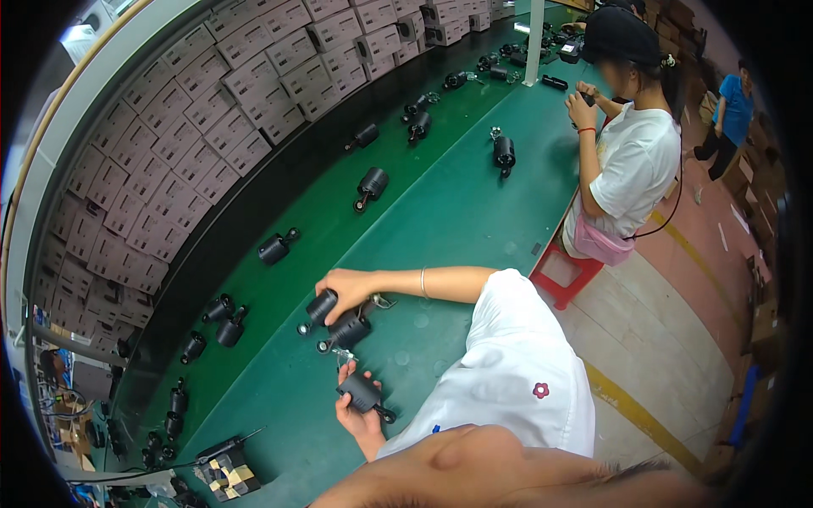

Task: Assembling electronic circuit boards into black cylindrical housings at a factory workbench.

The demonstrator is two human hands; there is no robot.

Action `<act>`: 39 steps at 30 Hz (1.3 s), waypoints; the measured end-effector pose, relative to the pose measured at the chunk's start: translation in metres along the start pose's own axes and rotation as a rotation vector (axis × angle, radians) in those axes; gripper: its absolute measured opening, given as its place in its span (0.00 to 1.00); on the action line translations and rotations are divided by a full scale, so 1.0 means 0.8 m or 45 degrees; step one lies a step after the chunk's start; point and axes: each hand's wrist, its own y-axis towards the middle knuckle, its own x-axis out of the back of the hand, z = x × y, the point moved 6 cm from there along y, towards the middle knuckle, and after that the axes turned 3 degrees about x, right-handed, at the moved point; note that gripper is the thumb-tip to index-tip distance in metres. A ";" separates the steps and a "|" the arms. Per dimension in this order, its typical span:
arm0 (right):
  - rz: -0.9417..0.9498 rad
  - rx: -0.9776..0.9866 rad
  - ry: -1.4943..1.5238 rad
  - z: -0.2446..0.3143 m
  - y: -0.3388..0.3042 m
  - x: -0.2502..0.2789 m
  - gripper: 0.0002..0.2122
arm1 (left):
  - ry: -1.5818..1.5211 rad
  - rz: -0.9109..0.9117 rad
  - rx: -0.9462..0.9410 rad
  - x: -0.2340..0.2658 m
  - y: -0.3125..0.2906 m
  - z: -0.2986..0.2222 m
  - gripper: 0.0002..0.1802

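My left hand (349,415) is wrapped round a ribbed black cylindrical part (362,393) with a small round knob at its end. Small clear or silvery fittings (344,354) show just above its fingertips. Farther out, my right hand (349,289) grips a second black cylinder (321,306), thumb and fingers across its body. A third black cylinder (350,328) lies right under that hand, against its thumb. Small metal pieces (383,301) are by the right wrist; what they belong to is partly hidden.
Several similar cylinders (372,183) lie along the darker green belt (322,229) beyond the bench (423,245). White boxes (203,127) are stacked behind it. A taped black block (227,476) sits at lower left. A co-worker (635,152) handles a dark part at right, near a white post (534,42).
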 end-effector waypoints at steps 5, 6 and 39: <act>-0.220 0.243 -0.153 0.004 -0.030 -0.017 0.23 | -0.187 0.079 -0.060 0.006 -0.009 0.001 0.38; -0.205 0.249 -0.146 0.006 -0.036 -0.017 0.23 | -0.181 0.076 -0.069 0.005 -0.010 0.000 0.38; 0.090 -0.214 0.991 0.123 -0.133 -0.010 0.03 | 2.286 0.064 -0.980 -0.169 -0.055 -0.067 0.29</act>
